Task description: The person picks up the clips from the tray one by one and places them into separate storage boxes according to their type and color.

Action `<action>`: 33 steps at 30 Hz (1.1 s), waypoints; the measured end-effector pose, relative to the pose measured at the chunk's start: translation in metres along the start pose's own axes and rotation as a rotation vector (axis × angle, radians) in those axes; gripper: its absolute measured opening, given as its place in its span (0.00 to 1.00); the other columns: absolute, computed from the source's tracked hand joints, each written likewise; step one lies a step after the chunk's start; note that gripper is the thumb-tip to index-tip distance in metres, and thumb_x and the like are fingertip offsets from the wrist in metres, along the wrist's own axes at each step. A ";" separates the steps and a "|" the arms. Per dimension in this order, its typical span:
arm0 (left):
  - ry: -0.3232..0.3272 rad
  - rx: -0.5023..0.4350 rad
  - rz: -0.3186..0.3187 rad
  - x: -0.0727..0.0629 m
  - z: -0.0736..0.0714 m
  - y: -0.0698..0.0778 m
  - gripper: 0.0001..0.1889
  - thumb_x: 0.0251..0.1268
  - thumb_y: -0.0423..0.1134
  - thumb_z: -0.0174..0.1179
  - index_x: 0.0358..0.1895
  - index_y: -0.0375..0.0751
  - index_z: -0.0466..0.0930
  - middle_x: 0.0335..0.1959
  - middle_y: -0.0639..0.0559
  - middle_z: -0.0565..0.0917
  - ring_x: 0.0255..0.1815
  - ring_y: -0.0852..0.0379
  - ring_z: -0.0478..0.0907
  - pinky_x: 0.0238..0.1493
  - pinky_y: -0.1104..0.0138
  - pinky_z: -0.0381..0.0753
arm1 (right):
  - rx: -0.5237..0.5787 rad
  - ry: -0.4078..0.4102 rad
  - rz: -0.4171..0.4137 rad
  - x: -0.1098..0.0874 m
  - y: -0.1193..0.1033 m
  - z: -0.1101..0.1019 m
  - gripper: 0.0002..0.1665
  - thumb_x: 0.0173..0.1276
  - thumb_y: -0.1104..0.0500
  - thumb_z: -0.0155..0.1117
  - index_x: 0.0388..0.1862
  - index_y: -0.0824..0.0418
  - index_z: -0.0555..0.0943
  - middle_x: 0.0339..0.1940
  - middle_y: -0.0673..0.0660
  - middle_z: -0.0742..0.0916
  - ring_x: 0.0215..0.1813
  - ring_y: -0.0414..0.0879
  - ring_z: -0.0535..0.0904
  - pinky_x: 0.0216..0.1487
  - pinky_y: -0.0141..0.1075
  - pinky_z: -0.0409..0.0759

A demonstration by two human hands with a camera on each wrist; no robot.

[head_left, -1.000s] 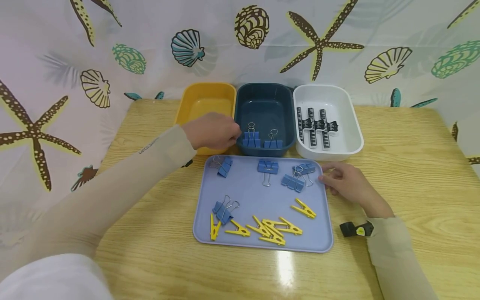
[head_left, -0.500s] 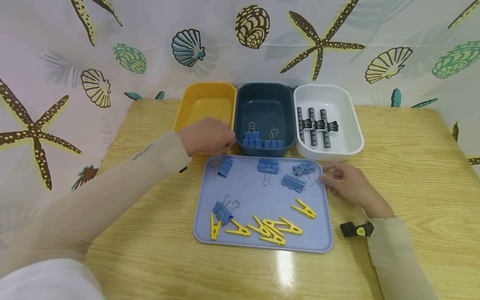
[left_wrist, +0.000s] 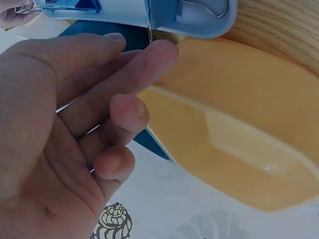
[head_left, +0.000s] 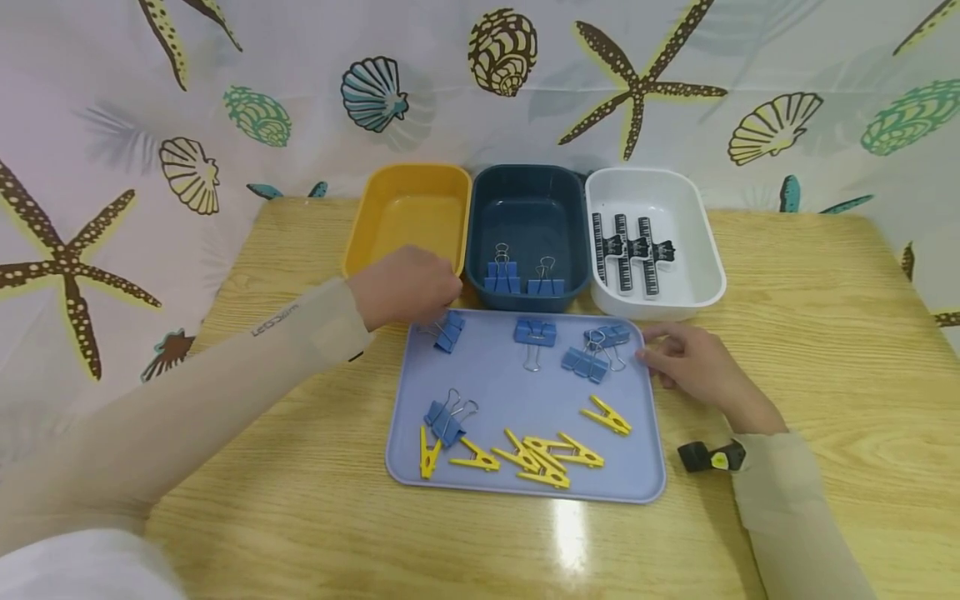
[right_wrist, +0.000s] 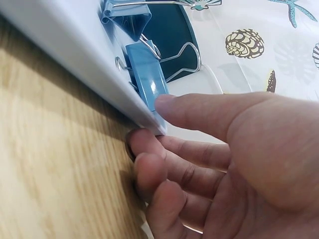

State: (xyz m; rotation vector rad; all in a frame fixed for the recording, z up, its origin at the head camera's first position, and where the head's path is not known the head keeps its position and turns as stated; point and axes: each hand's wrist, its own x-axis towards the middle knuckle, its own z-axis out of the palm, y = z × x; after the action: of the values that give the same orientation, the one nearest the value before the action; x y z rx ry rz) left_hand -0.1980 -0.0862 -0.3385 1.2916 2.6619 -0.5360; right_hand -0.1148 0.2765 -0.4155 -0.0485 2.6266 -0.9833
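Note:
My left hand hangs over the front rim of the yellow bin and the tray's back left corner, its fingers loosely bent with nothing between them in the left wrist view. Just beneath it lies a blue binder clip, its wire handles partly hidden by the hand. My right hand grips the right edge of the lavender tray, thumb at the rim and fingers curled against the outer side. Close to that thumb are two overlapping blue binder clips. Another binder clip lies at the back middle, one more at front left.
Several yellow clothespins lie along the tray's front. Behind it stand a yellow bin, a dark blue bin with blue binder clips, and a white bin with three black-patterned clips. A patterned cloth hangs behind.
My left hand has moved left and toward me, from beside the dark blue bin to over the tray's back left corner. The right hand stays at the tray edge.

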 end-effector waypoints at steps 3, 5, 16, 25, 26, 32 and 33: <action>-0.011 0.016 -0.005 -0.003 0.002 0.001 0.10 0.65 0.37 0.55 0.26 0.40 0.80 0.15 0.53 0.68 0.19 0.55 0.71 0.23 0.67 0.67 | -0.002 0.002 0.000 0.000 0.000 0.000 0.25 0.68 0.56 0.61 0.60 0.67 0.74 0.27 0.55 0.86 0.25 0.43 0.78 0.27 0.32 0.76; -0.018 0.025 -0.005 -0.004 0.003 0.002 0.09 0.65 0.37 0.56 0.28 0.40 0.81 0.16 0.52 0.70 0.19 0.54 0.72 0.24 0.67 0.68 | 0.004 0.000 -0.002 0.000 0.000 0.000 0.25 0.68 0.56 0.61 0.61 0.67 0.73 0.27 0.55 0.86 0.25 0.43 0.78 0.27 0.32 0.76; -0.042 -0.011 0.019 -0.006 0.008 0.003 0.06 0.66 0.36 0.57 0.33 0.40 0.82 0.19 0.51 0.75 0.21 0.54 0.74 0.27 0.67 0.72 | 0.007 0.003 -0.010 0.001 0.001 0.001 0.25 0.68 0.56 0.61 0.60 0.67 0.74 0.24 0.54 0.86 0.24 0.43 0.77 0.27 0.32 0.75; -0.054 -0.013 0.045 -0.007 0.006 0.005 0.05 0.66 0.36 0.59 0.35 0.41 0.83 0.19 0.52 0.76 0.22 0.54 0.75 0.28 0.68 0.74 | 0.010 -0.001 -0.010 0.001 0.001 0.001 0.25 0.68 0.56 0.61 0.61 0.68 0.73 0.25 0.54 0.86 0.24 0.43 0.77 0.26 0.32 0.75; -0.052 -0.015 0.045 -0.007 0.006 0.005 0.05 0.66 0.36 0.59 0.35 0.42 0.83 0.19 0.52 0.76 0.22 0.54 0.75 0.28 0.68 0.73 | 0.010 -0.001 -0.009 0.001 0.000 0.001 0.25 0.68 0.56 0.61 0.61 0.67 0.73 0.25 0.54 0.86 0.24 0.42 0.77 0.26 0.32 0.75; -0.022 -0.018 0.062 -0.008 0.005 0.006 0.05 0.65 0.33 0.58 0.36 0.42 0.84 0.20 0.52 0.77 0.23 0.55 0.75 0.29 0.68 0.74 | 0.006 0.002 -0.006 0.000 0.000 0.001 0.25 0.69 0.56 0.61 0.60 0.67 0.74 0.25 0.54 0.86 0.24 0.43 0.77 0.27 0.32 0.75; -0.018 -0.020 0.066 -0.008 0.005 0.006 0.05 0.65 0.33 0.58 0.36 0.42 0.84 0.20 0.53 0.77 0.23 0.55 0.75 0.29 0.68 0.74 | 0.006 0.003 -0.006 0.000 0.000 0.001 0.24 0.69 0.56 0.61 0.60 0.67 0.74 0.26 0.55 0.86 0.24 0.43 0.77 0.27 0.32 0.75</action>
State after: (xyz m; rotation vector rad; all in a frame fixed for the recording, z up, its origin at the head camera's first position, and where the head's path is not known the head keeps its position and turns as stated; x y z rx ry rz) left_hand -0.1888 -0.0904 -0.3425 1.3573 2.5927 -0.5090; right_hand -0.1146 0.2758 -0.4161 -0.0542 2.6279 -0.9935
